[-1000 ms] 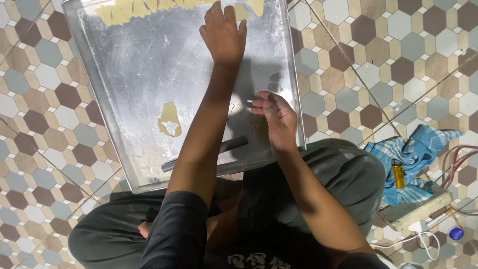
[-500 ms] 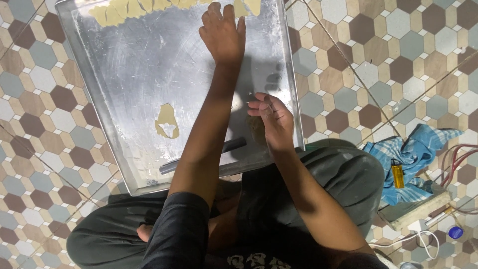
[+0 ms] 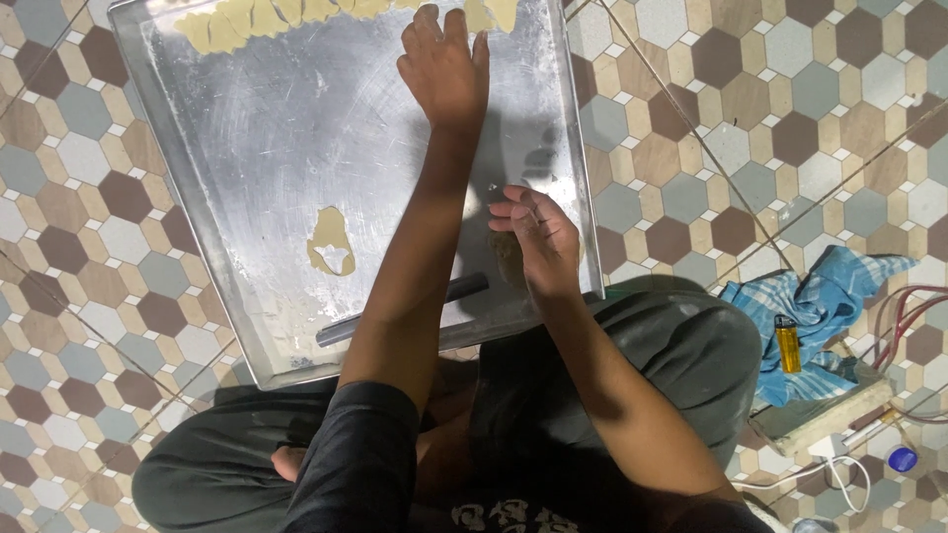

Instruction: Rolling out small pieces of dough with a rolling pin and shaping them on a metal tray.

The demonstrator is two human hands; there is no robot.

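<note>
We sit cross-legged on the hexagon-tiled floor (image 3: 79, 326) with a large metal tray (image 3: 267, 148) before our knees. Starting at the left, a row of pale cut dough pieces (image 3: 247, 22) lies along the tray's far edge, and a thin dough scrap with a hole in it (image 3: 333, 240) sits alone near the middle. A dark flat blade or rod (image 3: 464, 288) lies near the tray's near edge, partly under our forearm.

Our left hand (image 3: 446, 69) reaches across to the far edge, fingers spread flat, its grip released and pressing among the dough pieces there. Our right hand (image 3: 538, 237) hovers over the tray's right side, fingers curled and pinched around something small and pale; a dim lump of dough seems to lie just under it, though shadow hides the detail.

We judge that pressing gently and evenly with the flat hand suits such thin dough, and that a light pinch keeps soft pieces from tearing.

Further right, off the tray, a blue checked cloth (image 3: 829, 306) holds a yellow lighter (image 3: 788, 343), with cables beside it.
</note>
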